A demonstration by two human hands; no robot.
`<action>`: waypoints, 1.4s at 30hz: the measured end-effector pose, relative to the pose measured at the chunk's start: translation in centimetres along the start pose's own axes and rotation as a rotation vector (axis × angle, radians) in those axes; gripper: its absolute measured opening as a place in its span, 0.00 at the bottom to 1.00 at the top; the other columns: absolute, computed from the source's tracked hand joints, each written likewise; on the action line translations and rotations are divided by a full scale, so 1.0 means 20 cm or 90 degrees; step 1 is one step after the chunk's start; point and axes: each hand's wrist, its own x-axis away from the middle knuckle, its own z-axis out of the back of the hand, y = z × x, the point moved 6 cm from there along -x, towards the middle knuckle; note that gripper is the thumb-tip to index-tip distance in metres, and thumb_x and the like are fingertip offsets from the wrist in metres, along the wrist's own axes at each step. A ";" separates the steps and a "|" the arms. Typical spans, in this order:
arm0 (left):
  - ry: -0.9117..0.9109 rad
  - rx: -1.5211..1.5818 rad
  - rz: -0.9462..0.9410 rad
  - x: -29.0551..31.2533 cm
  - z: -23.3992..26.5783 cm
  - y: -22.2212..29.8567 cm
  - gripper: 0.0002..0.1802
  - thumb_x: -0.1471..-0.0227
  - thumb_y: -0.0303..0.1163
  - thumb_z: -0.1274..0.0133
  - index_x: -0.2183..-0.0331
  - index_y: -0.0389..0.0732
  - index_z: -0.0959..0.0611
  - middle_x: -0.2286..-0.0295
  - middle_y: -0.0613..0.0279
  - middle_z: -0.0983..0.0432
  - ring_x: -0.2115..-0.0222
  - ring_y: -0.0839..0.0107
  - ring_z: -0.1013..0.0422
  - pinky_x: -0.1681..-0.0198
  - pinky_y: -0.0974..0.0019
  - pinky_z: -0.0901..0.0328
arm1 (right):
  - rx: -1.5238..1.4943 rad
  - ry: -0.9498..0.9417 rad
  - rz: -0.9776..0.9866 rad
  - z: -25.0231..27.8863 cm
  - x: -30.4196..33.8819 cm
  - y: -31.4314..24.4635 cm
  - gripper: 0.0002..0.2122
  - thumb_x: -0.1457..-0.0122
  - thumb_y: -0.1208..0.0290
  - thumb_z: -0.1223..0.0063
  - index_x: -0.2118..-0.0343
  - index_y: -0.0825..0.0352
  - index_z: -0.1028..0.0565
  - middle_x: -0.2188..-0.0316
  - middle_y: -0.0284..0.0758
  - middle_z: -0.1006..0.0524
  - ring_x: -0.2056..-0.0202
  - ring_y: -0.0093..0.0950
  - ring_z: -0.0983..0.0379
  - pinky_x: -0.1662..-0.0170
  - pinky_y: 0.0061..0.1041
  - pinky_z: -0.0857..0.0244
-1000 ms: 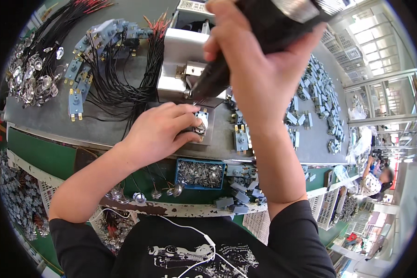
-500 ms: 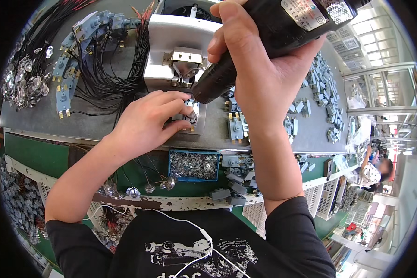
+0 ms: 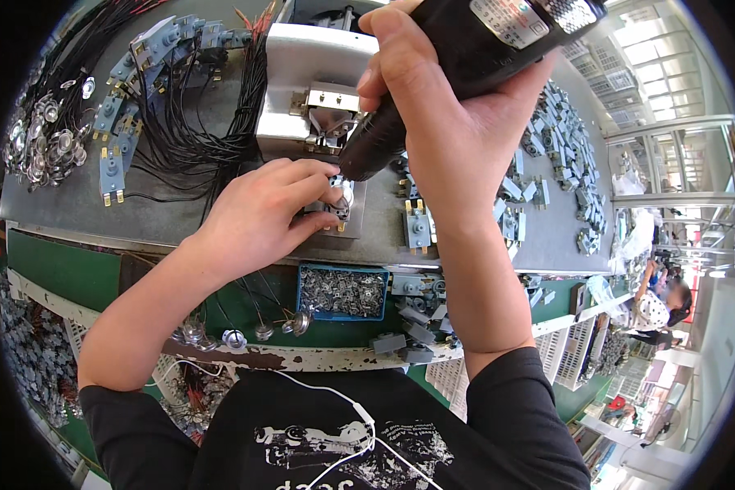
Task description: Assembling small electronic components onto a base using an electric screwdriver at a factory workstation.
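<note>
My right hand (image 3: 449,114) is wrapped round a black electric screwdriver (image 3: 486,45), held slanting with its nose down to the left. The nose is right above a small silver-topped part with brass terminals (image 3: 342,201) on the bench. My left hand (image 3: 261,204) reaches in from the left, thumb and fingers closed on that part's left side. The fingers and the tool's nose partly cover it, and the screwdriver's bit is not visible. Directly behind stands a silver metal fixture (image 3: 306,61) with a small bracket (image 3: 332,100) at its front.
Grey-blue switch bodies (image 3: 112,171) with black wires (image 3: 220,147) curve along the left, beside a pile of round metal caps (image 3: 49,143). More grey bodies (image 3: 567,155) lie at right. A blue tray (image 3: 343,292) of small metal pieces sits in front. A person (image 3: 657,306) is far right.
My right hand and the body of the screwdriver have shifted a little to the left, while its nose stays over the part. My left hand has hardly moved.
</note>
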 end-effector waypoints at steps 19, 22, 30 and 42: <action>0.009 0.043 0.016 0.03 -0.03 -0.02 0.13 0.48 0.35 0.35 0.62 0.43 0.19 0.52 0.61 0.23 0.57 0.55 0.23 0.58 0.56 0.26 | -0.050 0.042 -0.399 -0.10 0.04 -0.02 0.25 0.45 0.91 0.40 0.46 0.71 0.36 0.65 0.39 0.21 0.70 0.23 0.22 0.69 0.22 0.27; 0.034 0.040 -0.026 0.04 -0.04 -0.05 0.13 0.49 0.35 0.34 0.61 0.44 0.18 0.53 0.61 0.23 0.56 0.55 0.24 0.56 0.56 0.27 | -0.171 -0.020 -0.165 -0.12 0.07 -0.01 0.27 0.45 0.92 0.40 0.44 0.70 0.38 0.65 0.39 0.22 0.70 0.24 0.22 0.69 0.22 0.26; 0.062 -0.089 -0.095 0.00 0.04 0.14 0.13 0.53 0.33 0.34 0.64 0.45 0.19 0.57 0.63 0.22 0.60 0.61 0.25 0.58 0.58 0.31 | -0.099 0.087 -0.180 0.31 0.18 -0.10 0.29 0.45 0.92 0.40 0.43 0.69 0.39 0.65 0.39 0.22 0.70 0.24 0.22 0.69 0.23 0.26; -0.290 -0.180 -0.274 0.17 -0.41 0.39 0.02 0.58 0.33 0.42 0.77 0.47 0.18 0.76 0.70 0.24 0.68 0.70 0.26 0.63 0.65 0.36 | -0.064 0.164 -0.032 0.21 -0.01 -0.18 0.31 0.45 0.92 0.39 0.41 0.68 0.41 0.64 0.39 0.22 0.69 0.25 0.22 0.68 0.23 0.25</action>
